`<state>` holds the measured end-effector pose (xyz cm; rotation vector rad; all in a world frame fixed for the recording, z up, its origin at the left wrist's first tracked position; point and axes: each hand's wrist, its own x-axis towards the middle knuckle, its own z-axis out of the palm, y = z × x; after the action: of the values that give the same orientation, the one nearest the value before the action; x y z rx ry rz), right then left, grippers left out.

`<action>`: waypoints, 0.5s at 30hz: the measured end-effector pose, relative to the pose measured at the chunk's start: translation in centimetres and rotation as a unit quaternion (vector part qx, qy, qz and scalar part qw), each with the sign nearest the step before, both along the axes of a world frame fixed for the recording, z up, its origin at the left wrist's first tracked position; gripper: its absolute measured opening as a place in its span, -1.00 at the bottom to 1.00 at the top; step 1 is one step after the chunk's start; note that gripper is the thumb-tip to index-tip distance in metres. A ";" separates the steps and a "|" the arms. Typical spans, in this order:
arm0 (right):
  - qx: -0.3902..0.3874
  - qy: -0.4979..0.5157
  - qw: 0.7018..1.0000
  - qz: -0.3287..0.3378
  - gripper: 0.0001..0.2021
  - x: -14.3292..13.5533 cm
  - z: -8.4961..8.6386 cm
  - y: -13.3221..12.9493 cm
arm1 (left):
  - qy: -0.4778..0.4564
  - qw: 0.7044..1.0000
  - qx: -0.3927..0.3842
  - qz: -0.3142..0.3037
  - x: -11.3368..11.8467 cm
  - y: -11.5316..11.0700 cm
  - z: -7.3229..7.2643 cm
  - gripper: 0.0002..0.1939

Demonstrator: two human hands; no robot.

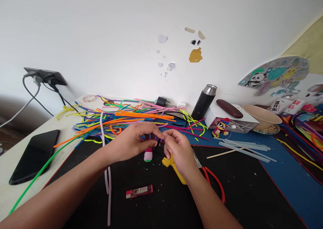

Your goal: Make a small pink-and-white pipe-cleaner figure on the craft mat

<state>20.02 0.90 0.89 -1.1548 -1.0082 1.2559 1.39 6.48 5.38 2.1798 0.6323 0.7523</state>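
Observation:
My left hand (137, 139) and my right hand (178, 148) meet fingertip to fingertip above the black mat (131, 212). A thin black piece (157, 144) hangs from the pinched fingers of my left hand. The fingers of my right hand are curled together, and what they grip is too small to make out. Just under my left fingers is a small pink and white roll (148, 155) with a green end. A yellow tool (178, 171) lies below my right hand, partly covered by it. Nearer to me, a red lighter (139, 191) rests on the mat.
Many coloured pipe cleaners (121, 119) spread behind my hands. A phone (35, 155) lies at the left. Red-handled pliers (218, 182), glue sticks (247, 148), a black flask (204, 102), a white box (230, 116), a small figure (221, 126) and a bowl (262, 116) are at the right.

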 end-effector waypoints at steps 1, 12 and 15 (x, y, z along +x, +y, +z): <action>-0.003 0.003 1.000 0.005 -0.74 0.0 -0.1 0.0 | -0.006 1.000 0.003 0.008 0.0 0.0 -0.1 -0.86; 0.022 0.012 1.000 0.016 -0.66 0.2 0.2 -0.2 | -0.128 0.956 -0.230 0.131 0.6 0.5 -0.7 -0.67; 0.025 0.012 1.000 0.012 -0.66 0.1 0.3 -0.2 | -0.157 0.944 -0.260 0.132 0.8 0.5 -0.8 -0.64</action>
<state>20.11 0.75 1.18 -1.0892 -1.0320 1.2542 2.22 6.97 4.61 1.4728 0.8523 0.9254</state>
